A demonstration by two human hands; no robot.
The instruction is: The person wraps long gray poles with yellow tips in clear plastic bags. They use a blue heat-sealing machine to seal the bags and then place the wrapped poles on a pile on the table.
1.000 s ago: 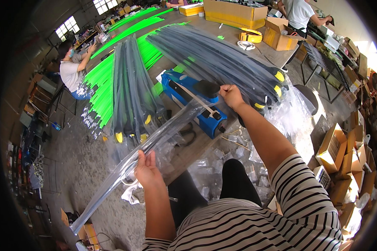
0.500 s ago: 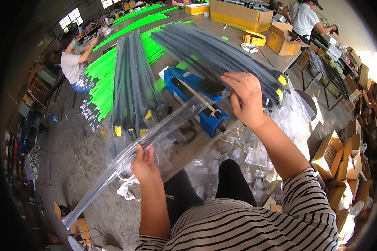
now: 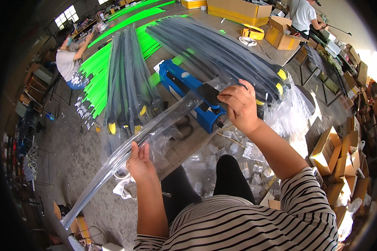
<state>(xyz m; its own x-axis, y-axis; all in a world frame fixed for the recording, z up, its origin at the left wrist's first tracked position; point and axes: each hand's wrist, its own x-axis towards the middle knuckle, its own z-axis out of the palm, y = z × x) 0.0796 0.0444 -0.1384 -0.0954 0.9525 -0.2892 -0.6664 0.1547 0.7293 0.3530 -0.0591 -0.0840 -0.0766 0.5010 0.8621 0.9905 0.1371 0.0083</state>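
A long clear plastic bag (image 3: 109, 170) stretches from the lower left up across a blue bench heat sealer (image 3: 166, 69) with a black pad on its arm. Lower down, the bag is pinched between thumb and fingers of my left hand (image 3: 141, 165). My right hand (image 3: 241, 106) has its fingers bent together around the bag's upper end, fingertips against the end of the sealer's black pad; the film inside the grip is mostly hidden. Beside the sealer lie bagged dark bundles with yellow tips, one on the left (image 3: 127, 75) and a bigger one on the right (image 3: 213, 46).
Bright green rods (image 3: 94, 83) fan out under the bundles. Scissors (image 3: 182, 127) lie near the table's front edge. Cardboard boxes (image 3: 276, 35) and yellow tape (image 3: 252, 32) stand farther back. Crumpled plastic (image 3: 287, 113) hangs at the right. Two people work nearby, left (image 3: 67, 60) and right (image 3: 301, 19).
My right hand has shifted slightly down the sealer, fingers more curled over the pad's end. The pale strip seen along the sealer no longer shows. My left hand keeps its hold.
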